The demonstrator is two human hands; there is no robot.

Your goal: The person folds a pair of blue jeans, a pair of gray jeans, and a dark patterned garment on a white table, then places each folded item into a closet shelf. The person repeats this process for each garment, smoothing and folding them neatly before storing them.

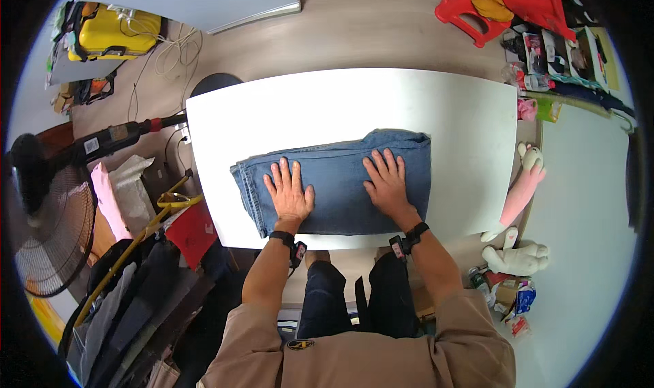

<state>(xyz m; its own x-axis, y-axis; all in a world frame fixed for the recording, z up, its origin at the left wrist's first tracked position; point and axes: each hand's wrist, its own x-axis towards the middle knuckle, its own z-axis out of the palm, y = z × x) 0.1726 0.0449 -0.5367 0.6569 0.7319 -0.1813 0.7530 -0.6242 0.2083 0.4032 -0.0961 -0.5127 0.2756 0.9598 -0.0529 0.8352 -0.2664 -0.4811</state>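
Observation:
A pair of blue jeans (pixel 334 190), folded lengthwise, lies flat across the near half of a white table (pixel 306 109). Its leg hems are at the left end, and the wider waist part seems to be at the right. My left hand (pixel 289 195) rests palm down on the left part of the denim, fingers stretched out. Toward the right end, my right hand (pixel 389 185) also presses flat on the cloth with its fingers apart. Neither hand grips the fabric. A dark band with a small device sits on each wrist.
A black standing fan (pixel 54 204) is left of the table, near dark bags (pixel 150 306) and a yellow-framed item. Right of the table lie a pink plush toy (pixel 523 190) and a white plush toy (pixel 516 257). Red stools (pixel 470 13) and a yellow case (pixel 116 32) stand beyond.

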